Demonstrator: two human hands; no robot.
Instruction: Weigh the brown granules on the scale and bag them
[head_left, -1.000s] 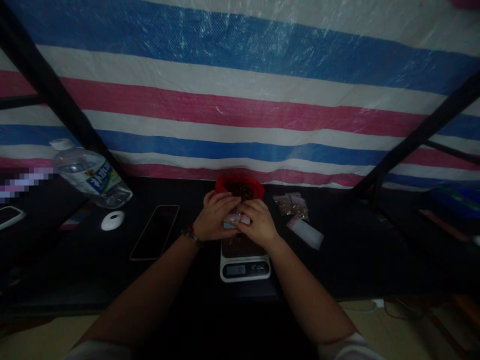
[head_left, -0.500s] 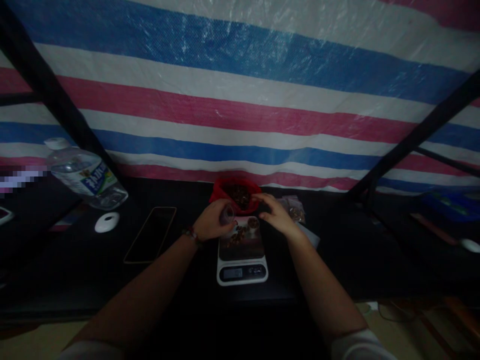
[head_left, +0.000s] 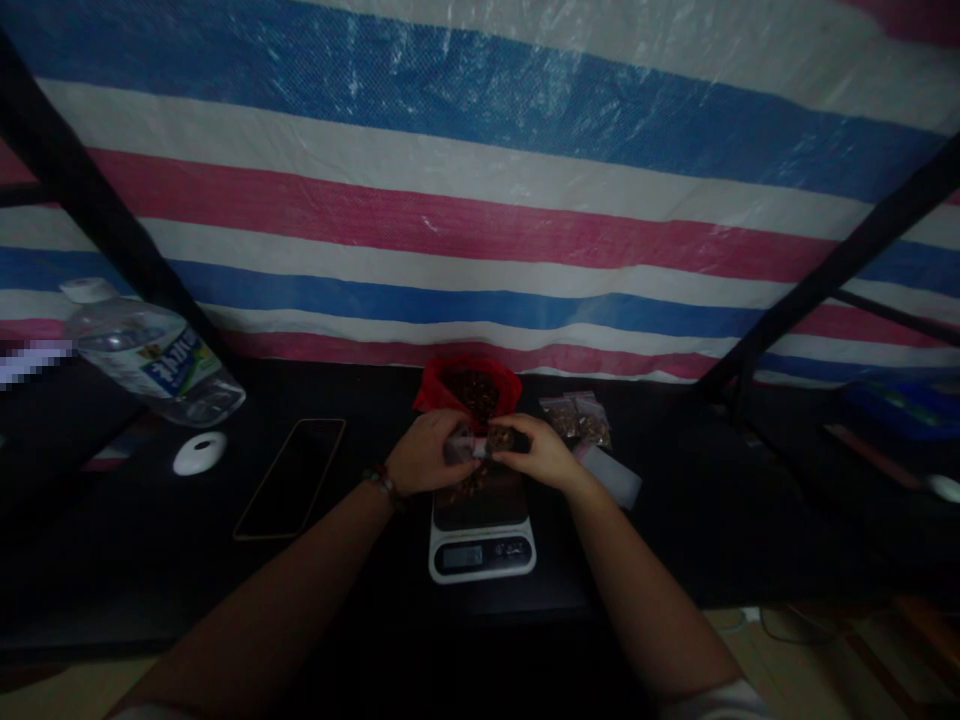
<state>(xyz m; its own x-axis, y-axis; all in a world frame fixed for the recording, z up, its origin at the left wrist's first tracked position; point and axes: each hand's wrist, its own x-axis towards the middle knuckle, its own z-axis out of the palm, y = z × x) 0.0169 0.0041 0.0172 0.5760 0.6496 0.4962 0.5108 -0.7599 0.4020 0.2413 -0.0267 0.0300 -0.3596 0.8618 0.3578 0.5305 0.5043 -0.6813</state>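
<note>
My left hand [head_left: 420, 455] grips a small clear cup [head_left: 457, 447], tilted on its side. Facing it, my right hand [head_left: 544, 455] has thumb and fingers closed on a small cup of brown pieces [head_left: 500, 438]. The two cups are close together above a white kitchen scale [head_left: 482, 573]; whether their rims touch I cannot tell. Loose brown pieces [head_left: 469, 488] lie on the scale's dark plate, partly under my hands. Just behind them stands a red bag [head_left: 429, 388], open and filled with more brown pieces. The digits on the scale's display are too dim to read.
Small zip bags [head_left: 577, 418] of brown pieces and a pale flat packet [head_left: 611, 476] lie right. To the left are a phone [head_left: 291, 480], a white rounded object [head_left: 199, 454] and a large plastic bottle [head_left: 161, 360]. A blue tray [head_left: 900, 410] sits far right. Striped sheeting [head_left: 480, 240] hangs behind.
My right hand has closed on the filled cup and lifted it off the scale. The left hand's clear cup has come next to it. My view has shifted slightly.
</note>
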